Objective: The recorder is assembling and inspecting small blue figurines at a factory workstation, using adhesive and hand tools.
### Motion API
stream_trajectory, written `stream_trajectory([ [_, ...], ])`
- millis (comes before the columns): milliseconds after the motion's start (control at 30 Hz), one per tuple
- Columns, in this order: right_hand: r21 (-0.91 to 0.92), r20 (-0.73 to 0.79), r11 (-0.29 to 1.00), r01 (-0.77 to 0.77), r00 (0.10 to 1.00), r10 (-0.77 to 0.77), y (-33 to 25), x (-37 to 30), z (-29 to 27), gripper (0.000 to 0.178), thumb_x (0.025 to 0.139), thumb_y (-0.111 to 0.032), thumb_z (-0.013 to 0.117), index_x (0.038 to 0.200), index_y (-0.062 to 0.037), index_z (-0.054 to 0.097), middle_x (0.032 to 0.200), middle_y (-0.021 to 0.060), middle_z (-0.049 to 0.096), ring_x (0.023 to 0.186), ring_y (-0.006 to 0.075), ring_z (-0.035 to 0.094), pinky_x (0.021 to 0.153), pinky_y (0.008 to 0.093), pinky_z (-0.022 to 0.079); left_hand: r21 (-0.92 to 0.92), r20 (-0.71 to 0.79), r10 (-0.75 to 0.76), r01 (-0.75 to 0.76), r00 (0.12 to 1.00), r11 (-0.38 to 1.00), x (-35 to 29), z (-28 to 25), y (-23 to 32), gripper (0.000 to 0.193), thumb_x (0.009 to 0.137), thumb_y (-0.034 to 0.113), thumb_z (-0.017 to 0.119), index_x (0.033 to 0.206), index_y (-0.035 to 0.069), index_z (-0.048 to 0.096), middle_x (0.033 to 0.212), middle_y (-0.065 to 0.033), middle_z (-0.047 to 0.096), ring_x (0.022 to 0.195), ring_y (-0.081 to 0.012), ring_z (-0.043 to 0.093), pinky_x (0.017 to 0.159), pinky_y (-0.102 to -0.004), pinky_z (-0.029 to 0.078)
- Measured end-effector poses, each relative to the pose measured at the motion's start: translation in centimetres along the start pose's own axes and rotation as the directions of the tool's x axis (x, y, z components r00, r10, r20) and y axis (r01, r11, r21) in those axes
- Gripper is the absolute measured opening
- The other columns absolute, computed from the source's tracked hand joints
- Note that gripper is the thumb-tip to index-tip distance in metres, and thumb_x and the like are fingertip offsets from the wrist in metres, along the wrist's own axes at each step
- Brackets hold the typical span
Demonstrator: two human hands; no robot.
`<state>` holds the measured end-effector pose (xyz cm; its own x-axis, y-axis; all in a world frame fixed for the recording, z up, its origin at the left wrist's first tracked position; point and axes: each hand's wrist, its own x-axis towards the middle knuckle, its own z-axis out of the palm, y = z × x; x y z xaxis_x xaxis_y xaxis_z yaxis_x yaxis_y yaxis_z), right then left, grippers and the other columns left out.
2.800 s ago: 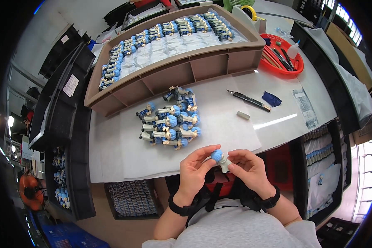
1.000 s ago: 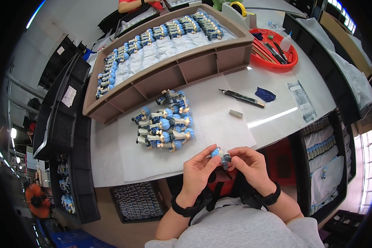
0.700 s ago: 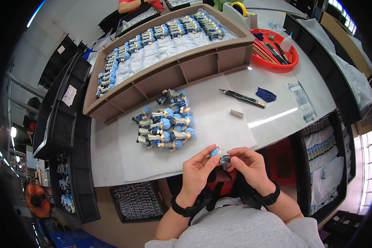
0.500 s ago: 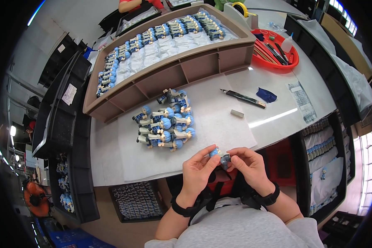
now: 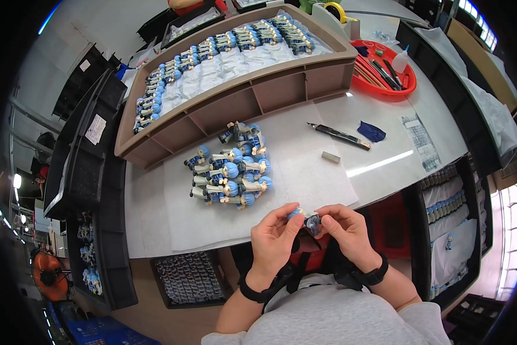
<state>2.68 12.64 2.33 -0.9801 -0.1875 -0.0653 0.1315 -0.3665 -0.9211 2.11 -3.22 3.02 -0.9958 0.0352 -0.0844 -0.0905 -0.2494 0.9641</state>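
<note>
The figure (image 5: 312, 224) is at the near edge of the table (image 5: 385, 179), as seen from above, pinched between both hands: the left hand (image 5: 271, 238) grips it near the blue hair, thumb against fingers, and the right hand (image 5: 347, 234) closes thumb and fingertips on its dark grey end. A bare stretch of white sheet (image 5: 304, 155) lies beyond the fingers, bounded by the pile (image 5: 229, 178) on the left, the bin (image 5: 224, 117) at the back and the knife (image 5: 343, 137) on the right. The sheet looks thin and matt; the table to its right is glossy, with a streak of reflected light. A small grey block (image 5: 331, 156) sits near the slim, pointed knife — a crumpled dark blue scrap (image 5: 372, 131) beside it. The brown bin, ribbed outside, holds rows of blue-haired figures on crinkled white lining. The round red dish (image 5: 386, 95) carries pens, sticks and a squeeze bottle (image 5: 401, 60). Below the table edge, a black crate (image 5: 160, 283) is packed with greyish rows; the right-hand crate (image 5: 417, 244) holds more figures on white liners.
</note>
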Motion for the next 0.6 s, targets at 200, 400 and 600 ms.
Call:
stream_trajectory([
  [200, -0.029, -0.020, 0.997, -0.076, 0.997, 0.076, 0.31, -0.01, -0.12, 0.024, 0.091, -0.020, 0.053, 0.103, 0.0005, 0.058, 0.087, 0.0048, 0.061, 0.072, 0.0093, 0.059, 0.062, 0.0207, 0.050, 0.080, -0.074, 0.015, -0.009, 0.997, 0.997, 0.03, 0.15, 0.24, 0.025, 0.080, 0.002, 0.065, 0.103, -0.008, 0.058, 0.092, -0.0094, 0.063, 0.077, -0.0095, 0.060, 0.069, -0.0200, 0.050],
  [400, -0.041, -0.015, 0.996, -0.077, 0.997, 0.076, 0.82, 0.20, -0.21, 0.026, 0.091, -0.022, 0.053, 0.103, 0.0006, 0.058, 0.084, 0.0044, 0.060, 0.071, 0.0091, 0.058, 0.061, 0.0208, 0.050, 0.184, -0.118, 0.117, -0.094, 0.986, 0.978, 0.25, 0.00, -0.11, 0.021, 0.078, 0.002, 0.068, 0.094, -0.010, 0.061, 0.091, -0.0110, 0.062, 0.074, -0.0088, 0.060, 0.061, -0.0183, 0.050],
  [600, -0.010, -0.031, 0.996, -0.091, 0.995, 0.090, 0.90, 0.34, -0.12, 0.025, 0.091, -0.020, 0.053, 0.103, 0.0014, 0.057, 0.084, 0.0053, 0.060, 0.071, 0.0098, 0.059, 0.063, 0.0219, 0.051, 0.264, -0.121, 0.222, -0.184, 0.967, 0.947, 0.48, -0.04, -0.29, 0.019, 0.076, 0.003, 0.070, 0.088, -0.009, 0.062, 0.091, -0.0115, 0.062, 0.066, -0.0063, 0.057, 0.052, -0.0168, 0.046],
])
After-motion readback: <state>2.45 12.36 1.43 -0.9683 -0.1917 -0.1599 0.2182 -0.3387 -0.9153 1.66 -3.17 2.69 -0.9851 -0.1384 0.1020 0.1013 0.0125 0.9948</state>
